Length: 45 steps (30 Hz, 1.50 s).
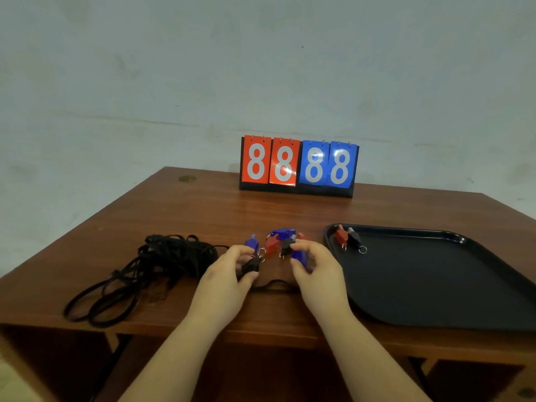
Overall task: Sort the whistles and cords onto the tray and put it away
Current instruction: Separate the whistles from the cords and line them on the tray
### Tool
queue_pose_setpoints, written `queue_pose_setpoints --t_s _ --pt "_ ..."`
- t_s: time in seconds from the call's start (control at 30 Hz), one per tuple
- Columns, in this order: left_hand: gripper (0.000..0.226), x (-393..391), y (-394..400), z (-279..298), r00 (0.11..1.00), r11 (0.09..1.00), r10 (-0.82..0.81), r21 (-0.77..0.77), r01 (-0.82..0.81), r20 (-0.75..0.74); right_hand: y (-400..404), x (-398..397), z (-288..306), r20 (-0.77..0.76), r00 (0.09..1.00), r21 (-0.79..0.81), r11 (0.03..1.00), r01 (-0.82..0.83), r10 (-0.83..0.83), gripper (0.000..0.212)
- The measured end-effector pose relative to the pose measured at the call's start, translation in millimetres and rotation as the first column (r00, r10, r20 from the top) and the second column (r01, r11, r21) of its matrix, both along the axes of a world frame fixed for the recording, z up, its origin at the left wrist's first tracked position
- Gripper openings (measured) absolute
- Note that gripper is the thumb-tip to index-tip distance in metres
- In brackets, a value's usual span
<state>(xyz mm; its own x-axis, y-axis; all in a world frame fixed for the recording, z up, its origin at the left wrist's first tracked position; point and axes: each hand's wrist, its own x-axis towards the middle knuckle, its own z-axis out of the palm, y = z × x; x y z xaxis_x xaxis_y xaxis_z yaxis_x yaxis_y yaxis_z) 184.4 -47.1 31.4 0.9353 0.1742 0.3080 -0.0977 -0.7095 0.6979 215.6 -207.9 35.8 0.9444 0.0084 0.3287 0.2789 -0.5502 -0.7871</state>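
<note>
A small heap of red, blue and black whistles [280, 240] lies at the middle of the table. My left hand [229, 274] pinches a black whistle [251, 265] with a metal ring, just in front of the heap. My right hand [314, 264] grips a blue whistle [300, 256] at the heap's right side. A single blue whistle [251, 244] rests left of the heap. Tangled black cords [162, 262] are piled to the left. The black tray [452, 282] on the right holds a red whistle [341, 235] and a black whistle [355, 238] in its far left corner.
A flip scoreboard [298, 166] showing 8888 in red and blue stands at the table's back edge against the wall. One cord strand [275, 284] runs between my hands. The wooden table's front edge [261, 335] is close to me, with open shelving below.
</note>
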Motion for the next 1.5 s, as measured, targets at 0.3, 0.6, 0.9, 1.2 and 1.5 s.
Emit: queue_pose_setpoints --t_s 0.3,0.6,0.9,1.2,1.5 --pt "0.058 -9.3 6.2 11.8 0.995 0.847 -0.085 -0.522 0.100 0.052 -0.7 -4.3 -2.3 0.001 0.999 0.111 0.992 -0.054 0.055 0.051" --pt "0.049 -11.7 -3.1 22.6 0.991 0.795 -0.103 -0.593 0.132 0.084 -1.7 -18.7 21.8 -0.054 0.998 0.447 0.894 -0.004 0.031 0.049" --pt "0.044 -17.1 -48.6 53.0 0.935 0.590 -0.157 -0.728 0.348 0.319 -12.2 -42.5 51.5 -0.195 0.878 0.949 0.310 0.057 0.437 0.029" --pt "0.042 -26.0 -57.7 37.7 0.936 0.755 -0.192 -0.566 0.333 0.295 -24.9 -47.5 47.0 -0.115 0.928 0.926 0.376 -0.029 0.355 0.033" --pt "0.042 -15.1 -73.6 49.7 0.948 0.846 -0.269 -0.428 0.318 0.171 -53.3 -42.0 56.9 -0.068 0.978 0.731 0.677 -0.085 0.196 0.036"
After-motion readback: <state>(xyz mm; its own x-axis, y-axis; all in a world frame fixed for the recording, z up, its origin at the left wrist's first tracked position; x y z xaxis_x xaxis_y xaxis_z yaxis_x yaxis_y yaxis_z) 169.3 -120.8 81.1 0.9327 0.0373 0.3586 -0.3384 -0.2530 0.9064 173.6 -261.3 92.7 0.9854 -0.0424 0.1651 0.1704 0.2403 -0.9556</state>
